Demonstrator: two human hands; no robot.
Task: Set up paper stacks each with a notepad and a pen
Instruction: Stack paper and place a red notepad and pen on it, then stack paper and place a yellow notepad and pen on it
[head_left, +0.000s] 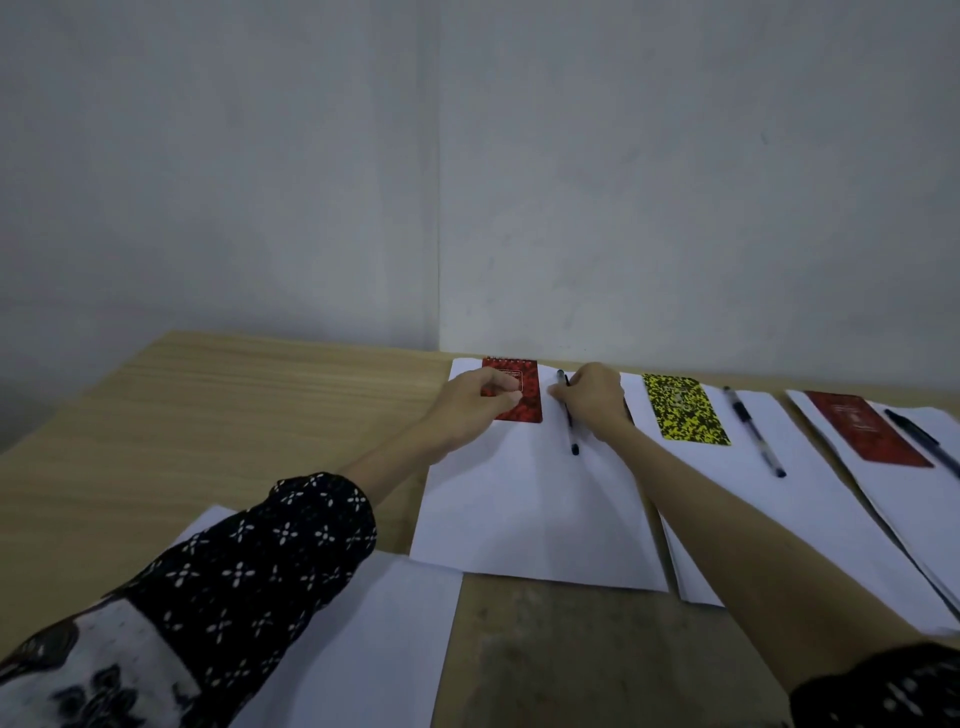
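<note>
Nearest the camera, a loose white sheet (374, 639) lies at the table's front edge, partly under the patterned left sleeve (249, 561). Beyond it, on the wooden table (208, 415), sits the left paper stack (530, 509); both forearms reach across it.

At the far end of that stack, the left hand (467, 405) rests on the red spiral notepad (519, 395), fingers curled with the tips pinching its near left edge. The notepad lies flat at the stack's far left corner, spiral binding away from the camera.

Just beside it, the right hand (589, 397) has its fingers curled around the upper part of a black pen (569, 415). The pen lies on the paper, its lower end pointing toward the camera.

To the right, a second stack (810, 509) carries a yellow-black notepad (685, 410) and a pen (753, 431). The third stack (904, 467), at the right frame edge, carries a dark red notepad (867, 428) and a pen (922, 439). A grey wall (467, 182) stands behind the table.
</note>
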